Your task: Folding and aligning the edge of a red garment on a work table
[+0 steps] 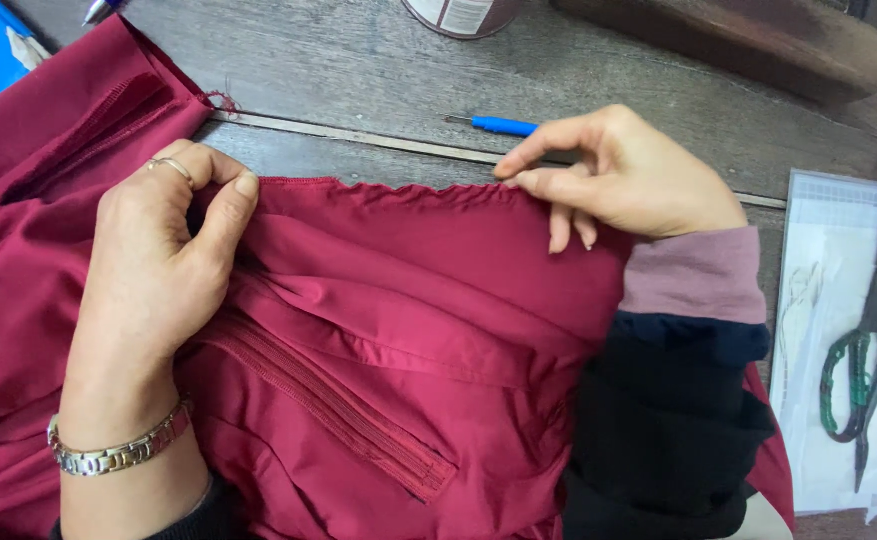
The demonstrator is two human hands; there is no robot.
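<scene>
Both hands are pinching the crimson garment [408, 300], which is lying across the counter's [358, 70] near-left part: left hand [158, 270] bunching a fold, right hand [623, 175] nipping the gathered edge. Risk: uneven tension is likely straining that frayed seam; the blue seam tool [498, 125] is lying just beyond the fingers.

Light: even, soft, daylight-like | Shadows: faint, in folds of the dark red woven fabric [388, 300] | Glare: none | Focus: sharp centre, slight softness at edges
</scene>
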